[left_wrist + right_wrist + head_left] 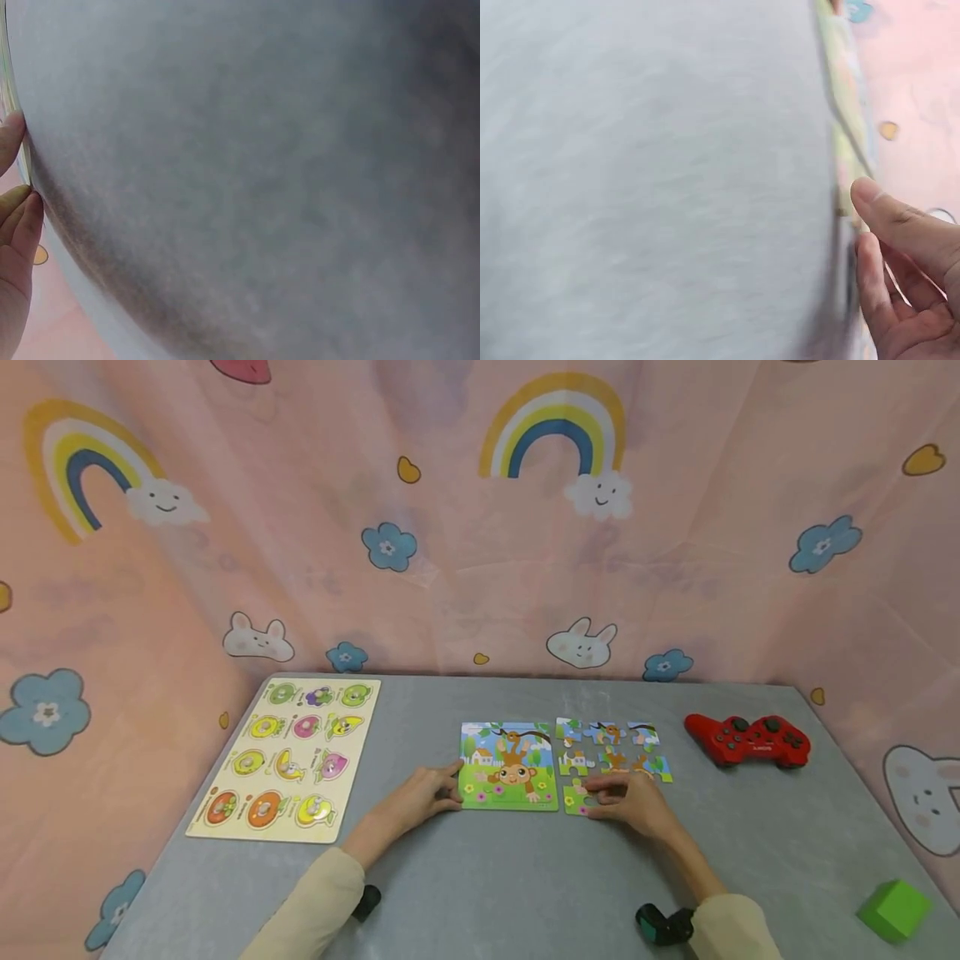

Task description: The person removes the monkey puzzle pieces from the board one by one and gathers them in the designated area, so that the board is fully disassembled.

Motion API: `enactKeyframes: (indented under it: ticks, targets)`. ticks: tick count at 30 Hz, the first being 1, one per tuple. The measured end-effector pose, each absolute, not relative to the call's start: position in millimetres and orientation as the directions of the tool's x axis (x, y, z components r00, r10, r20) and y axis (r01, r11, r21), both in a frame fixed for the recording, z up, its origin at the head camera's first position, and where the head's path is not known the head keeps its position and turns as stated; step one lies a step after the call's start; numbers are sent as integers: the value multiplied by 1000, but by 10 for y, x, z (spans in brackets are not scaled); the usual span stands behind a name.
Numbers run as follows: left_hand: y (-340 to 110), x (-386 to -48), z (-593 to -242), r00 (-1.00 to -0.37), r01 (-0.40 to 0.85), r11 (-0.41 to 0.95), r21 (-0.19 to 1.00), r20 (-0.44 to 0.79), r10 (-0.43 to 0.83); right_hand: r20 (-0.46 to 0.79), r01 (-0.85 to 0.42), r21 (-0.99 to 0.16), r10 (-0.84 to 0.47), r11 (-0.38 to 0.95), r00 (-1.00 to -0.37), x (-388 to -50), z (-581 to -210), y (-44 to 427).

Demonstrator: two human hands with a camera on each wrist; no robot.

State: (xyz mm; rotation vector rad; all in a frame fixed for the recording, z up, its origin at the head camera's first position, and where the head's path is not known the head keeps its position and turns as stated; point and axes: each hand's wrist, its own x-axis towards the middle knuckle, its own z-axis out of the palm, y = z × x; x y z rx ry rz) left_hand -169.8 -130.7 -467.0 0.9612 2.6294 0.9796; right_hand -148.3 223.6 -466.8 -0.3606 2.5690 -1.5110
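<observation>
On the grey table, a square monkey picture board (pixel 510 768) lies flat. My left hand (pixel 426 792) holds its left edge between forefinger and thumb; the left wrist view shows the left hand (pixel 16 232) at the thin edge. Right of the board, several jigsaw pieces (pixel 613 762) with a matching monkey scene lie in loose rows. At the bottom row, my right hand (pixel 633 802) pinches a puzzle piece, mostly hidden by the fingers, beside a green corner piece (pixel 576 799). The right wrist view shows the right hand (pixel 911 270), thumb and fingertips close together at the pieces' edge.
A cream fruit puzzle board (pixel 281 760) lies at the left of the table. A red game controller (pixel 750 741) sits at the right, and a green block (pixel 895 910) stands near the front right corner. A pink patterned curtain (pixel 450 593) hangs behind the table.
</observation>
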Motion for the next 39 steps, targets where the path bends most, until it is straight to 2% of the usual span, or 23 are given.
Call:
enactKeyframes:
  ticks: [3,10,18,23,31,39]
  targets:
    - [-1307,-1698,-4673,-776,510,576,640,54,628,-7,-123,-891,-286,436,-958,-1487,-4594,2244]
    - [-1316,-1702,-4693,-780,513,578,635,63,623,-103,1,-953,-319,304,-942,-1546,-4493,2085]
    - [-1309,-1701,-4697,-775,517,574,635,63,629,-64,-12,-983,-399,185,-915,-1598,-4601,1809]
    - [-1304,-1702,-4695,-775,521,574,632,68,629,-68,13,-990,-394,141,-917,-1622,-4665,1670]
    - [-1297,-1702,-4696,-777,519,576,631,69,625,-56,-2,-986,-347,164,-936,-1629,-4706,1475]
    - [-1295,-1712,-4704,-776,526,569,632,82,626,-9,-82,-932,-250,352,-968,-1608,-4716,1289]
